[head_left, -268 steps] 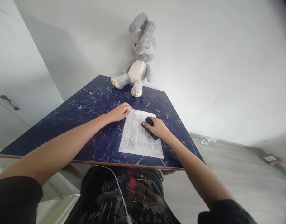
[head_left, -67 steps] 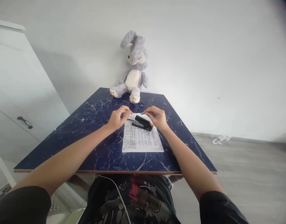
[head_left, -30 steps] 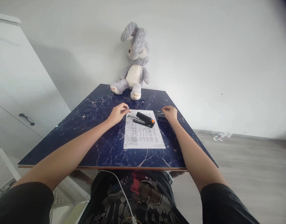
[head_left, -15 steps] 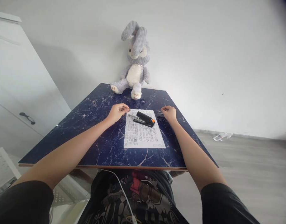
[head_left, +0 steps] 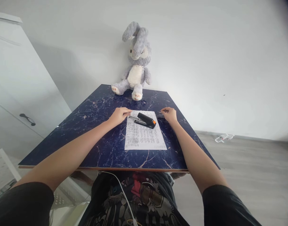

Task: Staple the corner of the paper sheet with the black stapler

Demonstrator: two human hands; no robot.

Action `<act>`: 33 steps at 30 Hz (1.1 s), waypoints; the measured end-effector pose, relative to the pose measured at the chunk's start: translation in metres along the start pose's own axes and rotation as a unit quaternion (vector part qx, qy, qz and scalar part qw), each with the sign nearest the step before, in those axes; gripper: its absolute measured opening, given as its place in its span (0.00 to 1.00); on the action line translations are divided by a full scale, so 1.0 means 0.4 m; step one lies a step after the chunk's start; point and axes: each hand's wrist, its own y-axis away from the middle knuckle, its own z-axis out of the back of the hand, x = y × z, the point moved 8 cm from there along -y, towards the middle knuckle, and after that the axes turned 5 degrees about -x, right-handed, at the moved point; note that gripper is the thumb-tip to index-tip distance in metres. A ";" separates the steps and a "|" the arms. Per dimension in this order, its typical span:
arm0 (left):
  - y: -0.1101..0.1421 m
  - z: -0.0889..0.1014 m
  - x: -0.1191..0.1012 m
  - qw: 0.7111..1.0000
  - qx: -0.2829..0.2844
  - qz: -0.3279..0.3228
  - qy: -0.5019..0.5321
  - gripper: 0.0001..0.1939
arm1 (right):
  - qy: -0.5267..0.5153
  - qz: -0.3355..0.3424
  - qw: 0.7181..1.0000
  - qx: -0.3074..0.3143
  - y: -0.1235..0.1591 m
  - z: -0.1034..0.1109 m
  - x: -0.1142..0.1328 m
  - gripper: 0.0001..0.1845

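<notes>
A black stapler [head_left: 147, 120] with an orange end piece lies on a printed sheet of paper [head_left: 144, 138], its top swung up and the metal staple channel showing. My left hand [head_left: 120, 116] is at the sheet's upper left corner, fingers pressed together, the tips close to the far end of the channel. Whether they touch it or hold something small, I cannot tell. Right of the sheet, my right hand [head_left: 169, 115] is closed in a pinch over the tabletop. Anything between those fingertips is too small to name.
The dark blue marbled table [head_left: 106, 157] stands against a white wall. At its back sits a grey plush rabbit [head_left: 136, 73]. A white cabinet [head_left: 24, 78] is on the left. A white cable [head_left: 121, 188] hangs before my shirt, and a clear plastic item [head_left: 221, 138] lies on the floor.
My left hand has moved slightly right and its fingers have straightened towards the stapler's channel. My right hand has shifted a little left. The stapler and paper stay put.
</notes>
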 end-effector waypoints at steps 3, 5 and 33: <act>-0.004 -0.005 -0.014 0.998 -0.002 -0.038 -0.057 0.12 | -0.002 0.008 1.000 0.007 0.000 -0.005 0.001 0.11; -0.003 -0.011 -0.019 0.997 0.008 -0.042 -0.067 0.11 | 0.001 0.013 1.000 0.008 0.000 -0.006 0.002 0.11; 0.020 -0.087 -0.001 0.994 0.088 0.031 0.054 0.20 | 0.001 0.040 0.998 0.042 0.013 -0.028 0.026 0.10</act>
